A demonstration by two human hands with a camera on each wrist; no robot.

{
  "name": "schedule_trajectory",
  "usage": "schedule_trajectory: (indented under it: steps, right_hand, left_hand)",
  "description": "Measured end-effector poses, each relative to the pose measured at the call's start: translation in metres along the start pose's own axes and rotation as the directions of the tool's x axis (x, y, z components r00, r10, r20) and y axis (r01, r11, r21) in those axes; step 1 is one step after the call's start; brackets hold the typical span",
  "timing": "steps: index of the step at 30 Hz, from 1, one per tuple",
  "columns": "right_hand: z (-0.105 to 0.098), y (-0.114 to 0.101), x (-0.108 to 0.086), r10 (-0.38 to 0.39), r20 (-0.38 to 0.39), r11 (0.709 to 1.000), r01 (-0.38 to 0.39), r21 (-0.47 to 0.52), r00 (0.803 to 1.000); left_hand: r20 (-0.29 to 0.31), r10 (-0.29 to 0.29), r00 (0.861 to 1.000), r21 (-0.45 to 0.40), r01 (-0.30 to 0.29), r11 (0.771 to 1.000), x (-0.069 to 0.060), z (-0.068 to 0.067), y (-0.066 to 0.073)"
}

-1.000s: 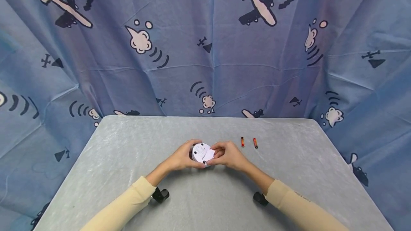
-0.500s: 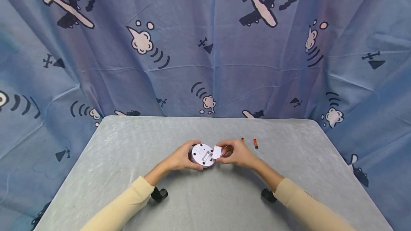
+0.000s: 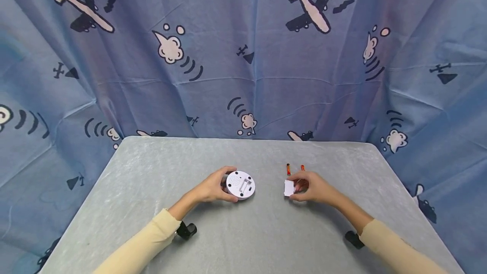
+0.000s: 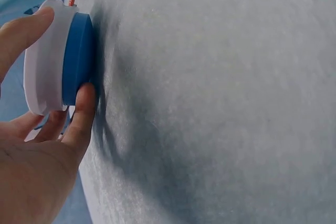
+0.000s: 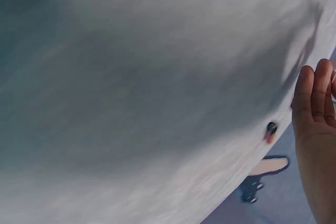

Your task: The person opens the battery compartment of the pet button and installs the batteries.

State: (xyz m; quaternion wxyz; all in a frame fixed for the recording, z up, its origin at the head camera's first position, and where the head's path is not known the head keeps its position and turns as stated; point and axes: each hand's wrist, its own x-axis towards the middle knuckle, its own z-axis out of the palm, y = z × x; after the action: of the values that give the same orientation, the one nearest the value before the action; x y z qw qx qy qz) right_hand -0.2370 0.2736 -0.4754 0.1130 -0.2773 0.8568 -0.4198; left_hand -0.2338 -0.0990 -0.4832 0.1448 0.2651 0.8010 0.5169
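Observation:
My left hand (image 3: 214, 186) grips a round white device (image 3: 235, 187) by its side, thumb and fingers on opposite edges. Its upturned white face has speaker holes, dark feet and an uncovered battery compartment (image 3: 245, 185). In the left wrist view, the blue part (image 4: 77, 61) of the device faces the table. To the right, my right hand (image 3: 315, 187) pinches a small white battery cover (image 3: 289, 188), apart from the device and just over the table. The right wrist view shows the right hand (image 5: 317, 124) at its edge, with the cover out of sight.
Two small red-and-black batteries, one (image 3: 288, 169) left of the other battery (image 3: 302, 167), lie just beyond the right hand, which partly hides the second. The grey table (image 3: 171, 155) ends at a blue curtain (image 3: 213, 109) printed with airplanes.
The right hand has pulled the battery cover off the device and carried it right, near the batteries. The battery compartment is now exposed. My left hand keeps holding the device in nearly the same place.

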Motion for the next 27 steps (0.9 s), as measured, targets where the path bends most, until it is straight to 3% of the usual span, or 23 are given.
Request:
schedule_trajectory:
  steps: [8, 16, 20, 27]
  right_hand:
    - [-0.016, 0.017, -0.024, 0.011, 0.019, 0.997, -0.009, -0.078, 1.000]
    - [-0.025, 0.017, -0.031, -0.025, 0.058, 0.979, 0.037, -0.199, 0.998]
    - [-0.033, 0.016, -0.029, 0.001, 0.056, 0.970, 0.013, -0.242, 0.998]
    - [-0.043, 0.016, -0.008, 0.029, -0.039, 0.962, -0.039, -0.270, 0.999]
  left_hand:
    - [-0.001, -0.009, 1.000, -0.011, 0.009, 1.000, 0.001, 0.000, 0.000]
    - [-0.016, -0.040, 0.999, -0.048, 0.039, 0.998, -0.001, 0.001, -0.002]
    - [-0.004, -0.032, 0.999, -0.078, 0.031, 0.997, -0.001, 0.000, -0.003]
    - [0.025, -0.020, 0.999, -0.093, 0.022, 0.995, -0.002, -0.004, -0.004]
